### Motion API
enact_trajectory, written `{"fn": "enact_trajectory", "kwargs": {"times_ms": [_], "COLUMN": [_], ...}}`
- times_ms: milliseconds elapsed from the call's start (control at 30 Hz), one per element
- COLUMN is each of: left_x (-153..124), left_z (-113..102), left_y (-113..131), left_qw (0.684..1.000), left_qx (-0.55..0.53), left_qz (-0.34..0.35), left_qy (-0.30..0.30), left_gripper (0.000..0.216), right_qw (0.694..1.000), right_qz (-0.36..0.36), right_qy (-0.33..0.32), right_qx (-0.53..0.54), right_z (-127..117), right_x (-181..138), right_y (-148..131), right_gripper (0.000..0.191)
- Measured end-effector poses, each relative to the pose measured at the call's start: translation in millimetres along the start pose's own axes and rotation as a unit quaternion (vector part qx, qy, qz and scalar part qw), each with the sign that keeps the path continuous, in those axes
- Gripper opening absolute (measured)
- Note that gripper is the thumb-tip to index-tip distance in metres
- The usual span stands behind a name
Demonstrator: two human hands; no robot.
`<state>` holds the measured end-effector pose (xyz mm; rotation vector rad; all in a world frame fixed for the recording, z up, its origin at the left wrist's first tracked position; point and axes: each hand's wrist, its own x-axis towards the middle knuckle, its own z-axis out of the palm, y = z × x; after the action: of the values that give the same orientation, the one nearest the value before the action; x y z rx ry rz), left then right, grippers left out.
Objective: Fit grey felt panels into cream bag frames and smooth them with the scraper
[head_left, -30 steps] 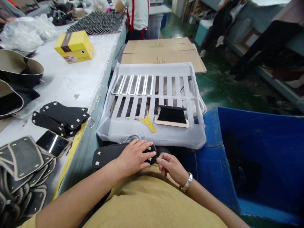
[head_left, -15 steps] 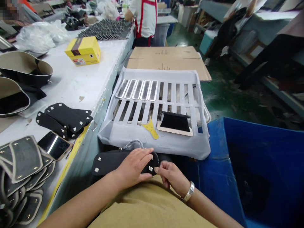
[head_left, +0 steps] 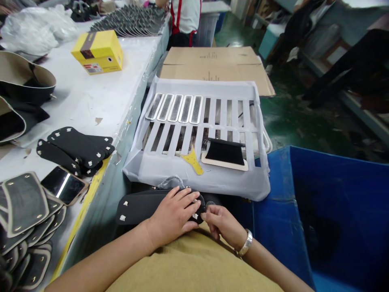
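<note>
Green floor (head_left: 288,117) shows beyond a pale-topped bench (head_left: 88,103), where a yellow carton (head_left: 99,52) stands and a co-worker's white-and-red shirt (head_left: 186,16) appears past the far end. On the bench's near edge, a pile of black rounded panels (head_left: 73,142), a smartphone (head_left: 64,184) and overlapping grey pale-edged pieces (head_left: 27,202) lie at the person's left, probably to be within easy reach. Ahead, a white-covered slatted rack (head_left: 164,172) carries five white-rimmed strips (head_left: 174,108) side by side, perhaps aligned so that each is easy to pick up singly; a yellow Y-shaped piece (head_left: 193,161) and a black flap with a cream border (head_left: 225,153) lie nearer its front. Between the rack and the person's body is a black panel with white tabs (head_left: 141,207), lying lengthwise across the front; what supports it underneath is hidden. The left hand (head_left: 178,211) lies palm down over its right end, fingers extended and slightly spread, seemingly to steady it. The right hand (head_left: 225,225) is at that same end, its fingers curled, thumb and forefinger close together by the edge, likely for finer work; I cannot tell whether they pinch anything. Beside the right forearm stands a blue bin (head_left: 276,198).
</note>
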<state>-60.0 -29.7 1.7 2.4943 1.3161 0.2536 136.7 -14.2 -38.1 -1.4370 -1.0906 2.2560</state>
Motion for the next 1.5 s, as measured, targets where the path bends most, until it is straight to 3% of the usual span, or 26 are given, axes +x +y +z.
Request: {"fn": "enact_trajectory", "kwargs": {"times_ms": [133, 200, 233, 300, 367, 467, 533, 700, 867, 1100, 1500], "left_x": [-1.6, -2.6, -3.1, -3.7, -4.1, -4.7, -5.4, -8.8, -11.8, -11.0, -18.1], "left_z": [1.5, 2.8, 3.4, 4.0, 4.1, 3.7, 2.8, -2.7, -5.2, -6.6, 1.9], "left_y": [-0.3, -1.0, -1.2, -0.8, 0.2, 0.8, -1.4, -15.3, -20.3, -9.4, -1.1], "left_qw": [1.0, 1.0, 1.0, 1.0, 1.0, 0.999, 0.999, 0.993, 0.99, 0.998, 0.999], "left_qx": [-0.005, -0.008, -0.009, -0.011, -0.015, -0.025, -0.038, -0.112, -0.14, -0.06, -0.025], "left_qz": [-0.015, -0.016, -0.017, -0.021, -0.026, -0.029, -0.03, 0.003, 0.002, 0.002, -0.025], "left_qy": [-0.003, -0.004, -0.003, -0.001, 0.003, 0.001, -0.001, -0.028, -0.013, -0.011, 0.014], "left_gripper": [0.048, 0.049, 0.049, 0.05, 0.05, 0.05, 0.05, 0.05, 0.033, 0.027, 0.038], "right_qw": [0.998, 0.986, 0.966, 0.883, 0.769, 0.65, 0.608, 0.542, 0.502, 0.473, 0.515], "right_qz": [-0.044, -0.112, -0.169, -0.311, -0.433, -0.505, -0.504, -0.479, -0.471, -0.474, -0.479], "right_qy": [0.04, 0.107, 0.148, 0.211, 0.221, 0.194, 0.195, 0.176, 0.13, 0.093, 0.085], "right_qx": [0.019, -0.059, -0.126, -0.282, -0.414, -0.535, -0.582, -0.668, -0.714, -0.736, -0.706], "right_z": [-10.1, -12.4, -12.2, -9.2, -4.3, 2.7, 5.7, 6.9, 3.1, -1.1, -7.4], "right_x": [-1.4, -4.2, -6.0, -10.2, -14.7, -20.8, -24.2, -29.6, -31.8, -32.4, -26.1], "right_y": [5.8, 7.1, 7.4, 7.4, 7.5, 7.6, 7.4, 3.8, -3.6, -9.2, -16.4], "right_gripper": [0.033, 0.026, 0.02, 0.018, 0.025, 0.031, 0.033, 0.036, 0.036, 0.037, 0.038]}}
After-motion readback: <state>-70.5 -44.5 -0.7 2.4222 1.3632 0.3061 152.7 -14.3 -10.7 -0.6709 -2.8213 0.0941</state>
